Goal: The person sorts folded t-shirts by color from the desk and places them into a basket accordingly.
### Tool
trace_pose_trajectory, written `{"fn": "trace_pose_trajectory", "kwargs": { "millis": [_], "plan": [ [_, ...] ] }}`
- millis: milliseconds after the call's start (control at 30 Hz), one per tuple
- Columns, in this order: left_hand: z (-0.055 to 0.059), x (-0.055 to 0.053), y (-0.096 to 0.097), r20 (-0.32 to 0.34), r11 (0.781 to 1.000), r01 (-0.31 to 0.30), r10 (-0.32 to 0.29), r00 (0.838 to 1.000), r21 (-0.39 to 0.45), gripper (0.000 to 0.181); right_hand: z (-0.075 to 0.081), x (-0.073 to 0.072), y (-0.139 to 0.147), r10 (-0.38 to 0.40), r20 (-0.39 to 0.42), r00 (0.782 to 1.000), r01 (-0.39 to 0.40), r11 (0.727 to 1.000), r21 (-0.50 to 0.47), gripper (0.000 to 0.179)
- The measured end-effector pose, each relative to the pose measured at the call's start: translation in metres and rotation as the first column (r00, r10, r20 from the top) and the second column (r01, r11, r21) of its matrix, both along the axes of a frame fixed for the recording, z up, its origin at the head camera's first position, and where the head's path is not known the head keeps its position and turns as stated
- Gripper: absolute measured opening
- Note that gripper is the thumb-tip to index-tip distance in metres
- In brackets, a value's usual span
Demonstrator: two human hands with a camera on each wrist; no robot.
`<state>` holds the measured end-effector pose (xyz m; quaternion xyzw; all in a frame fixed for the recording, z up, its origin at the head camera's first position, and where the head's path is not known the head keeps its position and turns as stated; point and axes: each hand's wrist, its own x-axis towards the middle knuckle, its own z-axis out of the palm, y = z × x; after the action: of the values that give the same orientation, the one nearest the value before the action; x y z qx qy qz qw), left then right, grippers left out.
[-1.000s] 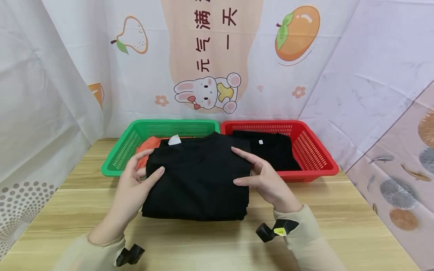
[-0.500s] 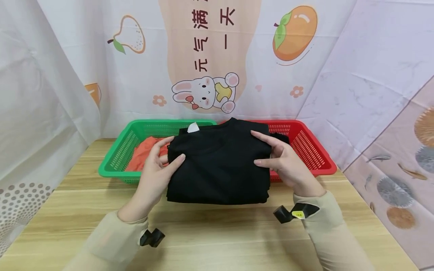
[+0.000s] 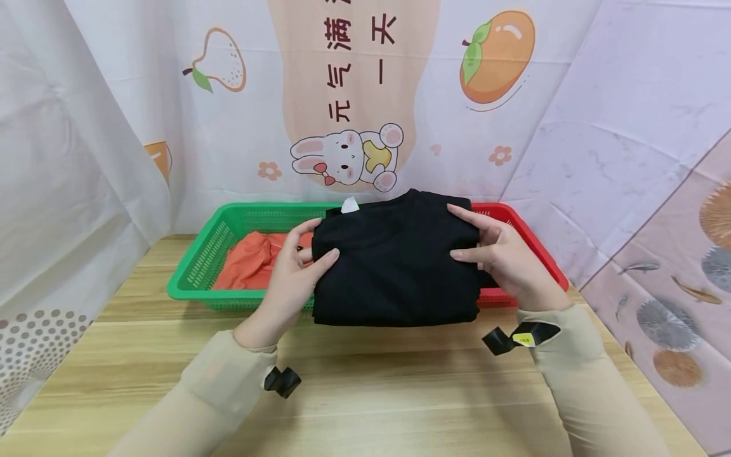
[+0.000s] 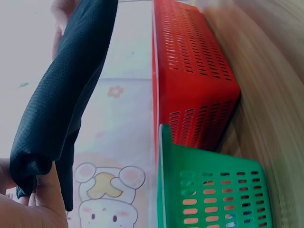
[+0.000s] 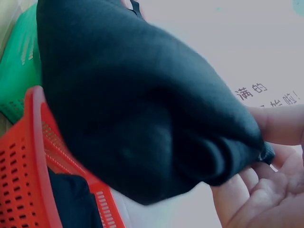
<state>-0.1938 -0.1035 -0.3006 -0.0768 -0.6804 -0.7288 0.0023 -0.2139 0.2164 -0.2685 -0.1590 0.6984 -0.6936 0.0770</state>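
A folded black T-shirt point(image 3: 394, 260) with a white tag point(image 3: 349, 205) at its upper left is held up in front of the baskets. My left hand point(image 3: 291, 279) pinches its left edge, thumb on the near face and fingers behind. On the opposite edge my right hand point(image 3: 508, 260) grips it the same way. In the left wrist view the black T-shirt point(image 4: 66, 90) hangs above the level of the basket rims. The right wrist view shows the black T-shirt point(image 5: 133, 104) bulging between thumb and fingers. It hides much of the red basket point(image 3: 531, 247) in the head view.
At the left stands a green basket point(image 3: 191, 257) with orange clothing point(image 3: 251, 260) inside. Dark cloth point(image 5: 73, 199) lies in the red basket, beside the green one. Both baskets rest on a wooden table point(image 3: 371, 393) before a printed curtain point(image 3: 228, 146).
Both hands have carried the black T-shirt to the right and farther back, from in front of the green basket toward the red one. More of the orange clothing now shows.
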Motion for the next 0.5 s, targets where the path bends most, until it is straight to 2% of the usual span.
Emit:
{"fn": "trace_pose_trajectory", "kwargs": {
  "millis": [367, 500],
  "plan": [
    [0.003, -0.02, 0.02, 0.047, 0.998, 0.013, -0.01, 0.999, -0.058, 0.067, 0.006, -0.012, 0.016, -0.104, 0.033, 0.994, 0.104, 0.995, 0.002, 0.065],
    [0.005, -0.028, 0.026, 0.053, 0.997, 0.013, -0.009, 0.999, -0.081, 0.067, 0.006, -0.016, 0.021, -0.107, 0.068, 0.992, 0.109, 0.994, -0.022, 0.065]
  ]
}}
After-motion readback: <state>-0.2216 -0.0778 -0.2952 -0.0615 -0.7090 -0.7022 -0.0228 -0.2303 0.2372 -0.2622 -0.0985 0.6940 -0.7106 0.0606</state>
